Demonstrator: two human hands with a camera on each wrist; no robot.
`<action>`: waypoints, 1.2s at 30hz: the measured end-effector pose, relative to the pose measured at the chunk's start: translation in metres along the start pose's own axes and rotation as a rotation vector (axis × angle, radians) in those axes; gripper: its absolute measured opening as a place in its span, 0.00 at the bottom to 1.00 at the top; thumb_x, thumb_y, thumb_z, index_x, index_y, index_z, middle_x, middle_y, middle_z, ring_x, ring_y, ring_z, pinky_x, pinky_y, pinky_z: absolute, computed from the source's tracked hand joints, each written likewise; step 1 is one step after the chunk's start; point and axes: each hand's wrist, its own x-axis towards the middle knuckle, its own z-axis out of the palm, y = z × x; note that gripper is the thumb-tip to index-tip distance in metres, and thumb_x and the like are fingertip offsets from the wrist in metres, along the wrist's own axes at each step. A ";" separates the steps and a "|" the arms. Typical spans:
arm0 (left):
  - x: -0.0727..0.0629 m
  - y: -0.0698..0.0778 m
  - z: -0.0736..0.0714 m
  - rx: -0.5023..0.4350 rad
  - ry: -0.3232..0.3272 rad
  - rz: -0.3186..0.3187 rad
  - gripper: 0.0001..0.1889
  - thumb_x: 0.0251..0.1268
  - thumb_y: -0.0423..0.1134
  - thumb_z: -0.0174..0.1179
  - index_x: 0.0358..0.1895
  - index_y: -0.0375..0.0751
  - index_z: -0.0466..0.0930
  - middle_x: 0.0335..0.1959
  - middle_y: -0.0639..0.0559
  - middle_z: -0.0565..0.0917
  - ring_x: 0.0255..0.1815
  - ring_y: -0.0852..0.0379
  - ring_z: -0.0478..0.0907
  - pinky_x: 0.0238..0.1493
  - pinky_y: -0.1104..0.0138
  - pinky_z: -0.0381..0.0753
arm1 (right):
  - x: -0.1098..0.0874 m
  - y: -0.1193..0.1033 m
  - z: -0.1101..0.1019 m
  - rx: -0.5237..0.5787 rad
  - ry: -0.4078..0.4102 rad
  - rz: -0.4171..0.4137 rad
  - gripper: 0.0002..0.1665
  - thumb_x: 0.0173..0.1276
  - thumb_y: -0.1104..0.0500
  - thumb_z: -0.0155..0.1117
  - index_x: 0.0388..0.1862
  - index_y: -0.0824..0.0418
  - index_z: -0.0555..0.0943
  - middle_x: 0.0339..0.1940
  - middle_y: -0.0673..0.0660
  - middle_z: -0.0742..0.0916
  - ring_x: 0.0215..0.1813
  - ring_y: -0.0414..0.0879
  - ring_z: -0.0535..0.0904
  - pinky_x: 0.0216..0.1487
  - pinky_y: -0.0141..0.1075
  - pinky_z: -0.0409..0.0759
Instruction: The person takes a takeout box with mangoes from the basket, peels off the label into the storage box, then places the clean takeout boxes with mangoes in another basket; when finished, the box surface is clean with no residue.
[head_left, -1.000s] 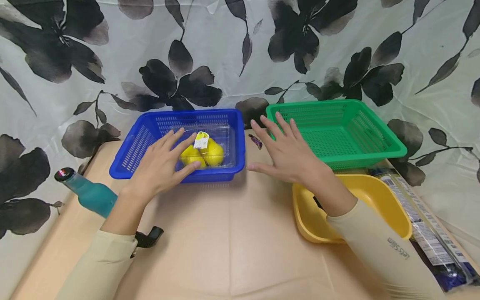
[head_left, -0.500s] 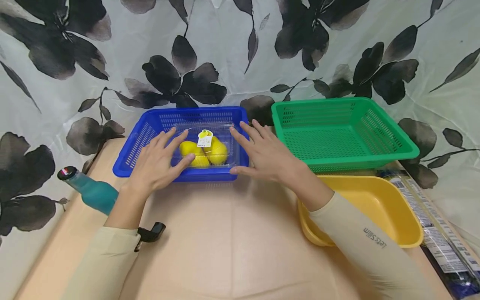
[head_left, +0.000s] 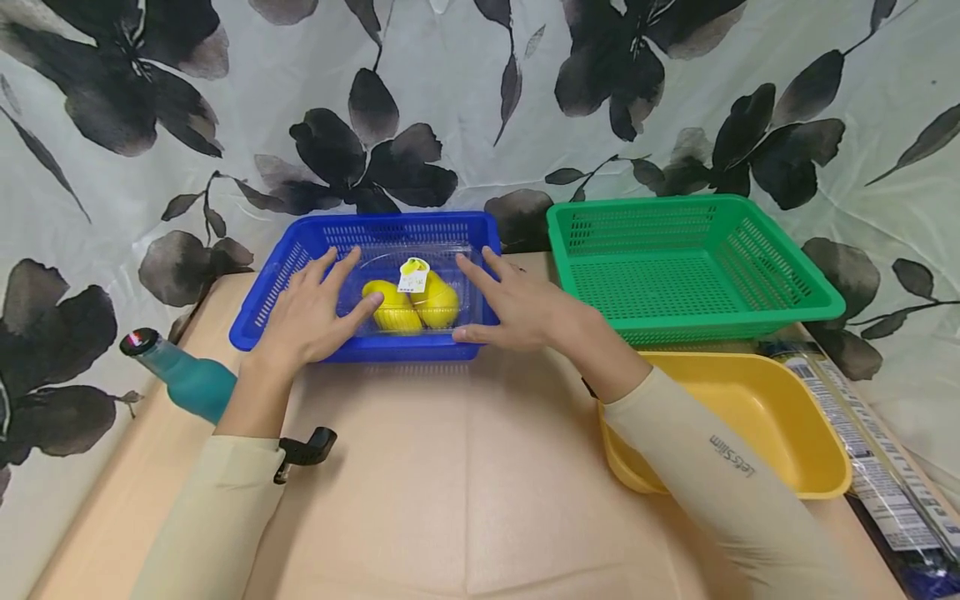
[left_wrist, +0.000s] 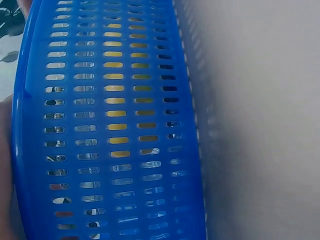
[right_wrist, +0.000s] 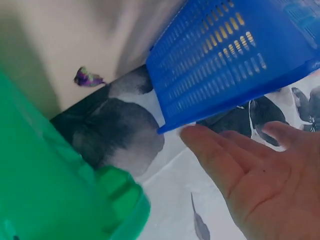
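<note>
A blue slotted basket holds a clear plastic box with yellow fruits and a small white tag. My left hand is spread over the basket's left part, its thumb pointing at the box. On the other side, my right hand has its fingers outstretched over the basket's right rim. The right wrist view shows the right hand with straight fingers close to the basket's rim. Mostly the slotted basket wall fills the left wrist view, with part of the left hand at the edge.
A green basket stands at the back right, behind a yellow tub. Beside the tub lies a long printed packet. A teal bottle is left of my left forearm. The right wrist view includes a small purple crinkled piece.
My right hand has moved left, from beside the green basket to the blue basket's right rim. The left hand has shifted slightly left. The head view has turned a little.
</note>
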 end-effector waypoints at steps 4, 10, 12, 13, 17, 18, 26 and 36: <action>0.004 -0.003 -0.001 -0.020 -0.012 0.001 0.46 0.70 0.76 0.42 0.85 0.61 0.44 0.85 0.40 0.45 0.80 0.24 0.45 0.71 0.24 0.46 | 0.005 -0.001 0.001 0.032 -0.070 0.044 0.64 0.66 0.20 0.53 0.86 0.40 0.31 0.86 0.62 0.40 0.84 0.65 0.49 0.78 0.62 0.57; 0.009 -0.011 -0.006 -0.026 -0.051 -0.007 0.47 0.70 0.75 0.43 0.85 0.59 0.41 0.85 0.36 0.44 0.80 0.23 0.46 0.71 0.25 0.47 | 0.011 0.004 0.002 0.048 -0.102 0.037 0.69 0.65 0.19 0.54 0.86 0.50 0.33 0.86 0.64 0.40 0.86 0.61 0.42 0.81 0.58 0.52; 0.012 -0.014 -0.007 -0.036 -0.071 -0.008 0.48 0.70 0.75 0.44 0.85 0.57 0.41 0.84 0.34 0.44 0.80 0.24 0.45 0.72 0.26 0.47 | 0.011 0.004 0.001 0.052 -0.108 0.047 0.71 0.63 0.19 0.55 0.86 0.54 0.33 0.86 0.64 0.39 0.86 0.60 0.42 0.81 0.57 0.52; 0.013 -0.015 -0.008 -0.040 -0.083 -0.010 0.49 0.70 0.75 0.44 0.86 0.55 0.41 0.84 0.34 0.43 0.81 0.25 0.45 0.72 0.27 0.47 | 0.012 0.005 0.000 0.053 -0.113 0.054 0.73 0.62 0.19 0.55 0.86 0.56 0.32 0.86 0.64 0.39 0.86 0.60 0.41 0.81 0.56 0.51; 0.017 -0.022 -0.009 -0.055 -0.124 -0.015 0.50 0.71 0.74 0.45 0.85 0.49 0.42 0.83 0.30 0.44 0.82 0.27 0.44 0.72 0.27 0.48 | 0.012 0.003 -0.002 0.068 -0.130 0.098 0.76 0.59 0.17 0.58 0.86 0.54 0.31 0.86 0.60 0.39 0.86 0.59 0.42 0.81 0.56 0.52; 0.019 -0.023 -0.010 -0.061 -0.135 -0.017 0.50 0.71 0.74 0.45 0.85 0.49 0.42 0.83 0.30 0.44 0.82 0.27 0.44 0.72 0.27 0.49 | 0.012 0.003 -0.002 0.076 -0.133 0.111 0.76 0.58 0.17 0.59 0.86 0.53 0.31 0.86 0.59 0.38 0.86 0.59 0.42 0.81 0.56 0.52; 0.026 -0.029 -0.014 -0.163 -0.280 -0.022 0.52 0.71 0.73 0.48 0.85 0.47 0.38 0.84 0.33 0.46 0.82 0.27 0.43 0.74 0.28 0.46 | 0.012 0.003 0.002 0.137 -0.127 0.135 0.78 0.55 0.17 0.62 0.86 0.52 0.33 0.86 0.55 0.37 0.86 0.57 0.41 0.81 0.57 0.52; 0.033 -0.032 -0.013 -0.249 -0.392 -0.043 0.58 0.66 0.69 0.59 0.85 0.50 0.32 0.83 0.30 0.47 0.80 0.26 0.48 0.71 0.27 0.53 | 0.013 0.006 0.004 0.150 -0.114 0.168 0.79 0.53 0.16 0.63 0.86 0.53 0.34 0.87 0.54 0.37 0.86 0.56 0.42 0.81 0.57 0.54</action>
